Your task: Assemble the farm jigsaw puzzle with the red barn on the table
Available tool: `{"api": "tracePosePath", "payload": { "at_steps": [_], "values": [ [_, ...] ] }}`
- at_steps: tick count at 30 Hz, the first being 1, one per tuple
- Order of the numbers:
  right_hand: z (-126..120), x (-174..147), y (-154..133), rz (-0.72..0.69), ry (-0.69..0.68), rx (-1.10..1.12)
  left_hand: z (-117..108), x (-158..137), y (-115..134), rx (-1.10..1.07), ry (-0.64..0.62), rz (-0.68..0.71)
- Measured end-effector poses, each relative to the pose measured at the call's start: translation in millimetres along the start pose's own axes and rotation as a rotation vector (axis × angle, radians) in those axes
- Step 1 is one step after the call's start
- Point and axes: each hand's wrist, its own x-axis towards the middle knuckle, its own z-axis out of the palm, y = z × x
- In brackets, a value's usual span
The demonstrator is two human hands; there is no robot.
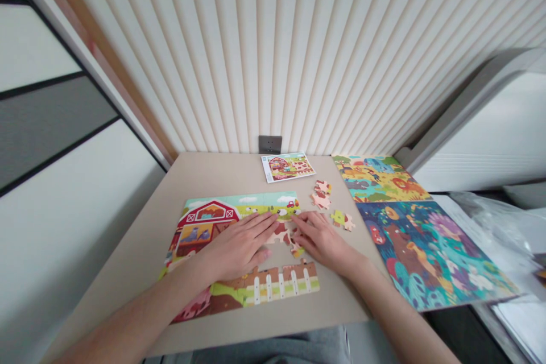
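Note:
A partly joined farm jigsaw puzzle (256, 203) lies on the table, with a red barn at left and a white fence strip (281, 285) along the bottom. My left hand (245, 239) rests flat over its middle, fingers stretched out together toward the right. At the puzzle's right side, my right hand (322, 239) has its fingers bent, closed on a jigsaw piece partly hidden beneath them. Brown-and-white cow pieces (279, 233) show between the hands. Another loose piece (297, 250) sits just under my right hand. A gap shows above the fence strip.
A small reference card (290, 166) with the farm picture lies at the back. Loose cow pieces (321, 199) and a green-edged piece (339, 218) are at right. Two finished puzzles, a savanna scene (379, 179) and a dark forest scene (430, 250), extend along the right edge.

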Motion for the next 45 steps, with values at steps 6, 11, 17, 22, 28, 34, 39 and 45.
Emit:
{"api": "tracePosePath", "payload": {
  "at_steps": [6,11,17,22,28,34,39,45],
  "values": [
    [-5,-6,-7,0.017,0.006,-0.019,0,0,-1,-0.003,-0.015,-0.012],
    [-18,-32,16,0.062,0.008,-0.079,-1,0,-1,-0.023,-0.049,-0.019],
    [-19,-30,61,0.251,0.106,-0.230,-4,1,-5,-0.118,-0.002,-0.010],
    [-8,-10,61,0.352,0.138,-0.309,-5,1,-6,-0.148,-0.030,-0.040],
    [-3,-14,54,0.382,0.170,-0.268,-4,1,-6,-0.158,-0.037,-0.036],
    [-13,-21,52,0.329,0.268,-0.088,-4,1,-4,-0.143,0.006,-0.007],
    [-17,-22,29,0.066,0.086,0.080,-9,2,-1,-0.117,0.058,0.017],
    [3,-16,23,-0.060,0.058,0.067,-14,1,0,-0.106,0.129,0.061]
  ]
}}
